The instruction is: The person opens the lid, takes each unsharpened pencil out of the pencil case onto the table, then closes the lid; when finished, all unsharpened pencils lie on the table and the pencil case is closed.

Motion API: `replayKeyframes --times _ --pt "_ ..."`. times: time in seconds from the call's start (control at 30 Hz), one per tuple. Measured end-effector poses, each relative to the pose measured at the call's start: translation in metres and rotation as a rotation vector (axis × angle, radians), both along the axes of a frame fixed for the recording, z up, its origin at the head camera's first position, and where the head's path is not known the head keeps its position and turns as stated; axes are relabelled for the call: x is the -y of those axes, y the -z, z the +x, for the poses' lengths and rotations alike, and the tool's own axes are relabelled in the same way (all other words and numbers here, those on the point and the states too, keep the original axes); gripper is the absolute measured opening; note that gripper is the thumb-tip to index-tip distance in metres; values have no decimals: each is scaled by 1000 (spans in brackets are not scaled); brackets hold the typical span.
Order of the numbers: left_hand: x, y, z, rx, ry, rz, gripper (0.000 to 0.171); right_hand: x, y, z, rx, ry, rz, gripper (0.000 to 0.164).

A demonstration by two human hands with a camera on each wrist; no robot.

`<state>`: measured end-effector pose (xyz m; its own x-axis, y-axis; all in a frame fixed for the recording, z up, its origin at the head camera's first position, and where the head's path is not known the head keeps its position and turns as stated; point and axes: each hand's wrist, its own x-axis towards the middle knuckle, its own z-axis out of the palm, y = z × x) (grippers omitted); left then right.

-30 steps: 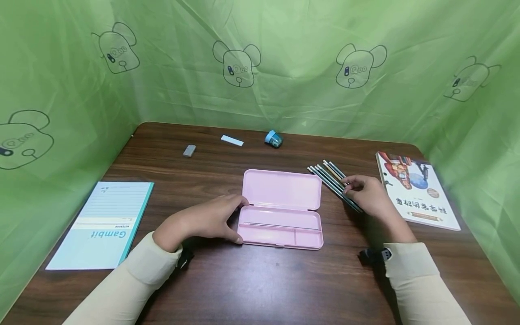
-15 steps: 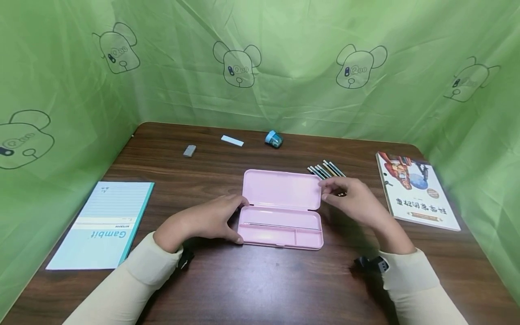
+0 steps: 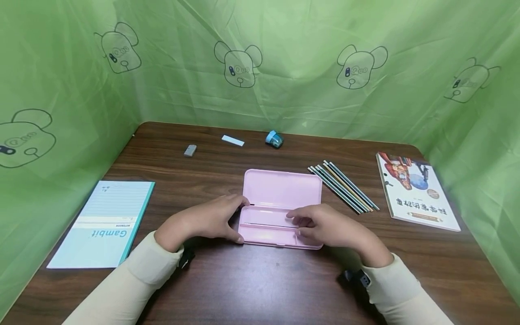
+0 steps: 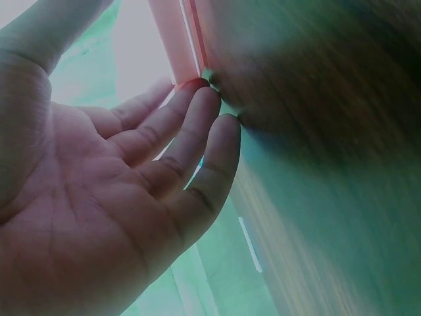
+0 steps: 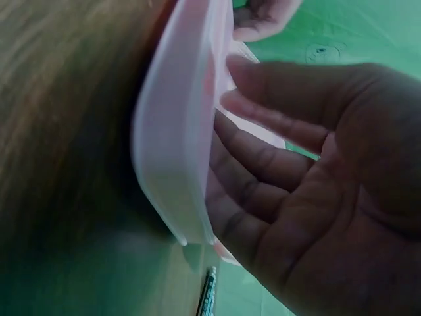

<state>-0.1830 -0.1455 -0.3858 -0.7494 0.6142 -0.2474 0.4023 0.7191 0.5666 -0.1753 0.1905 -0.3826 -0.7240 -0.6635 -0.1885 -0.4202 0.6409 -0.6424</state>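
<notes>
A pink pencil case [image 3: 268, 235] lies unfolded on the table, its lid [image 3: 280, 188] tipped back away from me. At its left end my left hand [image 3: 207, 219] rests with the thumb at the front corner and fingertips by the hinge. Those fingers look only slightly bent in the left wrist view, touching the case edge. My right hand [image 3: 325, 225] reaches over the right part of the tray, fingers loosely bent inside it. In the right wrist view its thumb and fingertips stand apart, with nothing visible between them. A thin pale line runs along the tray's divider; I cannot tell what it is.
Several pencils [image 3: 345, 188] lie side by side to the right of the lid, near a book [image 3: 418, 192]. A notebook [image 3: 103, 225] is at the left. Farther back are a grey eraser [image 3: 190, 150], a pale blue strip [image 3: 233, 140] and a blue sharpener [image 3: 274, 139].
My right hand has left the pencils and moved left and toward me, over the case's tray. The pencils now show in full. My left hand stays where it was.
</notes>
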Motion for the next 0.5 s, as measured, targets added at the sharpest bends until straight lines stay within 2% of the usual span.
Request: replayKeyframes --times 0.17,0.33,0.5 --pt "0 0 0 2 0 -3 79 2 2 1 -29 -68 -5 31" --pt "-1 0 0 0 1 -4 78 4 0 2 -59 -97 20 31" --pt "-1 1 0 1 5 -4 77 2 0 2 -47 -96 36 44"
